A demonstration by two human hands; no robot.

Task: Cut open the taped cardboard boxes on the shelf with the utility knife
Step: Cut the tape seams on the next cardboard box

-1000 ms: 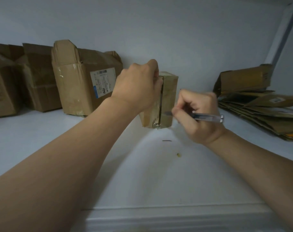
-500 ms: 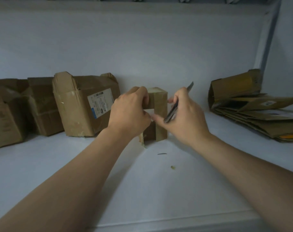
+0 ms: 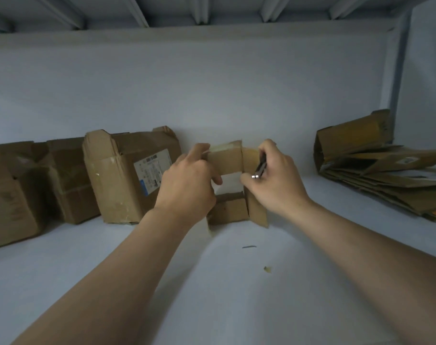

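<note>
Box (image 3: pixel 227 158) now spread between left hand (image 3: pixel 187 183), right hand (image 3: pixel 276 185) gripping knife (image 3: pixel 260 168).

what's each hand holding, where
Left hand: left flap of the small brown cardboard box. Right hand: its right flap, plus the metal utility knife, by its handle.

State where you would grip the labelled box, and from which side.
Probably the raised top flap, from the front and above. The labelled box stands upright with another box close on its left and the left hand by its right, so the sides are crowded; the flap offers an edge to hook.
</note>
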